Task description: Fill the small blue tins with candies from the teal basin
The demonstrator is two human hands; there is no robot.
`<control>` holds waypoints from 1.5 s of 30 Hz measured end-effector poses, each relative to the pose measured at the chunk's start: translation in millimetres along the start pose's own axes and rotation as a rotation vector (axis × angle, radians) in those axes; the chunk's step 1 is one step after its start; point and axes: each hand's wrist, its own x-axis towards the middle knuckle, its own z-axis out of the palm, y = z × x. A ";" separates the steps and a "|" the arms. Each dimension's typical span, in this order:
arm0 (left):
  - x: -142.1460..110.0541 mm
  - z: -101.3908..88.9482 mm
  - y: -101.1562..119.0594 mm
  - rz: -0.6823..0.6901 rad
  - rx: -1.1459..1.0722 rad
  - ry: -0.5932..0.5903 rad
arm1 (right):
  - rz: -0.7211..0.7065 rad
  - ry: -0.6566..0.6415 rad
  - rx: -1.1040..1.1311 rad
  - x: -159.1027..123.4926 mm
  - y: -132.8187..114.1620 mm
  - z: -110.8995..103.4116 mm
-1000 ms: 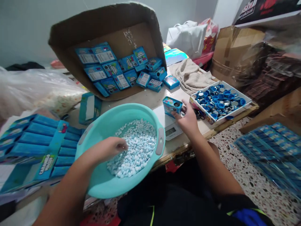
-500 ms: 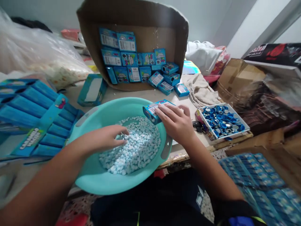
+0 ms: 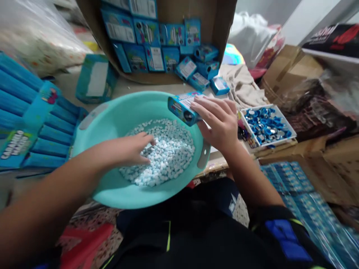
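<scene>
A turquoise plastic basin [image 3: 126, 196] holds a heap of small pale blue and white candies [image 3: 168, 157]. My left hand [image 3: 134, 149] reaches into it from the left, thumb and fingers apart, fingertips at the candies; I see nothing held in it. Above the basin's right rim, my right hand [image 3: 217, 119] grips a small blue candy box [image 3: 183, 108], fingers over its top face. The box lies tilted, with a dark round opening on the end towards the basin.
Behind the basin, a cardboard carton [image 3: 207, 11] on its side holds several blue boxes [image 3: 147, 31]. Blue caps fill a white tray [image 3: 266, 125] at right, beside a cloth [image 3: 238, 82]. At left are blue empty-looking cartons [image 3: 30, 116] and an open blue box [image 3: 95, 78].
The view has tipped downward, so the basin and boxes sit higher in the picture. My left hand stays at the candies, and my right hand still holds the candy box over the rim.
</scene>
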 end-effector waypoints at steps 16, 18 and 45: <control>-0.2 -6.3 7.9 -0.064 0.088 -0.220 | -0.061 -0.082 0.035 -12.6 0.9 -15.8; -0.9 -7.5 8.0 -0.046 0.078 -0.202 | -0.035 -0.078 0.047 -16.6 -2.3 -21.3; 15.2 -20.5 -3.6 0.076 -0.046 0.100 | 0.689 0.154 0.210 -86.6 69.1 52.1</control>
